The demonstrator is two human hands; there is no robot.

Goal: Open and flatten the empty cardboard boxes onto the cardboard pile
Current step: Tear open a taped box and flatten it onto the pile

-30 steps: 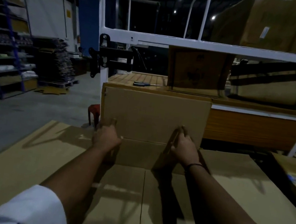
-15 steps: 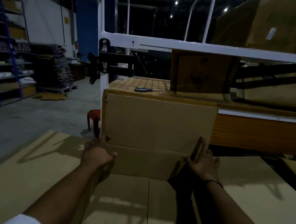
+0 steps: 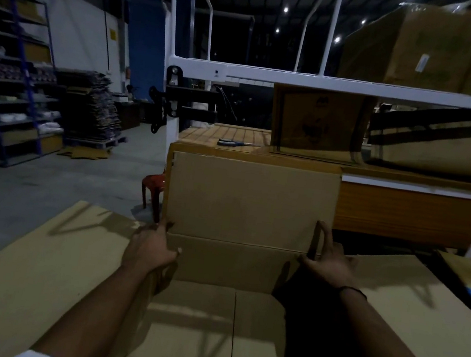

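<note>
An open brown cardboard box (image 3: 234, 268) stands in front of me on the flat cardboard pile (image 3: 37, 266), its far flap (image 3: 252, 201) raised upright. My left hand (image 3: 152, 246) grips the box's far left corner, thumb inside the wall. At the far right corner my right hand (image 3: 327, 258) holds the box, with its fingers straight up along the flap's right edge and its thumb toward the inside. The closed bottom flaps with their centre seam show between my forearms.
Behind the box is a wooden table (image 3: 403, 212) under a white metal frame (image 3: 330, 83), with a screwdriver (image 3: 237, 143) and another box (image 3: 319, 123) on it. A red stool (image 3: 154, 185) stands at the left. Shelving and stacked cardboard (image 3: 93, 108) line the far left.
Both hands have slid outward from the middle of the far wall to its two corners. The far flap stays upright and the view has come closer.
</note>
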